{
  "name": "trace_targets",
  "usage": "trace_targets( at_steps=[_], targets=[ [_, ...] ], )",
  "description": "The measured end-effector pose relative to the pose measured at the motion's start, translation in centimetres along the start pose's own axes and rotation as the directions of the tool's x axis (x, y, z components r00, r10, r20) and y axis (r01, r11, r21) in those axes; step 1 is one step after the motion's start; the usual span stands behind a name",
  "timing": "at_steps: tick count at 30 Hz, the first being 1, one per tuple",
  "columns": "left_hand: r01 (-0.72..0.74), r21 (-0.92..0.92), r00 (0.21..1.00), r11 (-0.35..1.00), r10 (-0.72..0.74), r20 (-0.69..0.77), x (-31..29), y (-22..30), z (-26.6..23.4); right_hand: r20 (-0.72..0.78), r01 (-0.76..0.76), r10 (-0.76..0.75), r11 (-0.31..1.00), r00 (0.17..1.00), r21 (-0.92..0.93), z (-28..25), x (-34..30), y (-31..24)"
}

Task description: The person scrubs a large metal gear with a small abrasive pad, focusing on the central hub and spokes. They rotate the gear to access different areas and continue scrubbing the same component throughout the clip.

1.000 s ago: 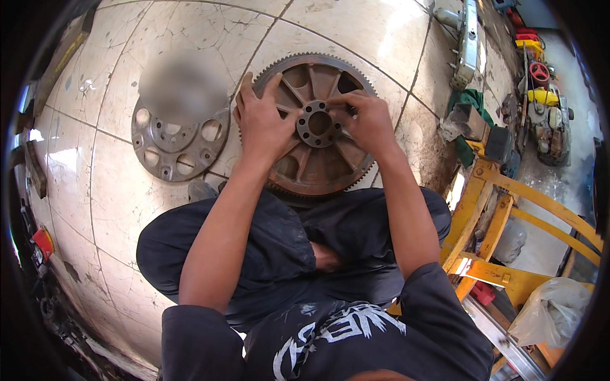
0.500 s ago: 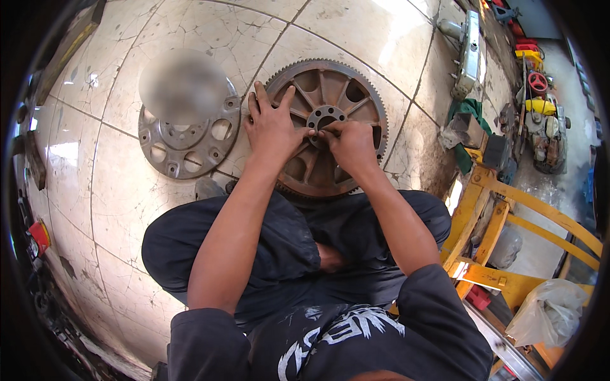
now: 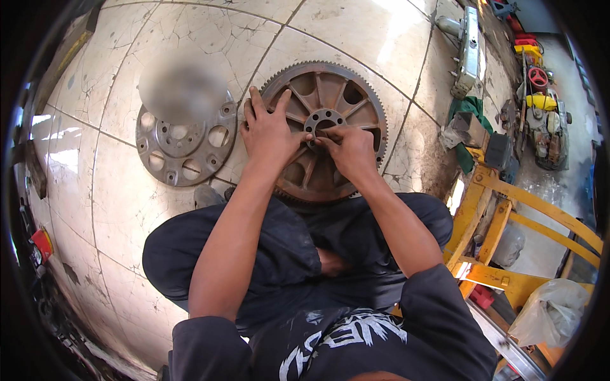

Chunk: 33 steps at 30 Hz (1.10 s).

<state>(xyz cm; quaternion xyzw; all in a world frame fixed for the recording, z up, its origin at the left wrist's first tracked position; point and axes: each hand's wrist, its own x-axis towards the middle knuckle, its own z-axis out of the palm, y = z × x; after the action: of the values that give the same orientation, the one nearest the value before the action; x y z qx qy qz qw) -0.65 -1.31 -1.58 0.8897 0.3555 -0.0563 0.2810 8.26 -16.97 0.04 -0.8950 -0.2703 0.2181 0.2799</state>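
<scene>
A rusty brown flywheel (image 3: 304, 168) with a toothed rim and spokes lies on the floor in front of my crossed legs. My left hand (image 3: 269, 130) rests across its left side, fingers spread, with the thumb reaching to the hub. At the hub (image 3: 312, 119), a raised ring with bolt holes around a central opening, my right hand (image 3: 350, 149) pinches its thumb and forefinger together close to the left thumb. Whatever is between those fingertips is too small or hidden to name. Left of the flywheel sits a grey metal disc (image 3: 210, 159) with large round holes, partly covered by a blurred patch.
Cracked pale tiles (image 3: 121, 197) make up the floor. A yellow metal frame (image 3: 492, 235) stands close on my right, with a clear plastic bag (image 3: 549, 311) on it. Farther right are a grey metal part (image 3: 467, 57), a green cloth (image 3: 467, 114) and a small engine (image 3: 545, 136).
The whole view has shifted slightly. Both hands stay at the hub, with only small movements of the fingers.
</scene>
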Motion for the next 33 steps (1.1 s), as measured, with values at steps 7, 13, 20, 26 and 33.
trace_targets(
  at_steps=[7,13,20,26,33],
  targets=[
    [0.001,0.023,1.000,1.000,-0.001,-0.006,0.1,0.1,0.1,0.021,0.079,-0.078,0.996,0.997,-0.033,-0.2,0.4,0.8],
    [0.001,0.022,1.000,1.000,0.000,-0.018,0.2,0.3,0.2,0.042,0.030,-0.029,0.999,0.999,-0.024,-0.1,0.8,0.7],
    [-0.021,0.037,0.999,0.999,0.023,-0.040,0.2,0.0,0.5,0.002,0.060,-0.060,0.998,0.998,0.019,0.0,0.1,0.8],
    [-0.057,0.072,0.994,0.996,0.063,-0.089,0.3,-0.4,1.0,0.011,0.099,-0.100,0.995,0.995,0.029,-0.1,-0.1,0.9],
    [-0.023,0.043,0.998,0.999,0.025,-0.060,0.5,-0.3,0.7,-0.042,0.067,-0.063,0.992,0.997,0.104,0.1,-0.1,0.0]
  ],
)
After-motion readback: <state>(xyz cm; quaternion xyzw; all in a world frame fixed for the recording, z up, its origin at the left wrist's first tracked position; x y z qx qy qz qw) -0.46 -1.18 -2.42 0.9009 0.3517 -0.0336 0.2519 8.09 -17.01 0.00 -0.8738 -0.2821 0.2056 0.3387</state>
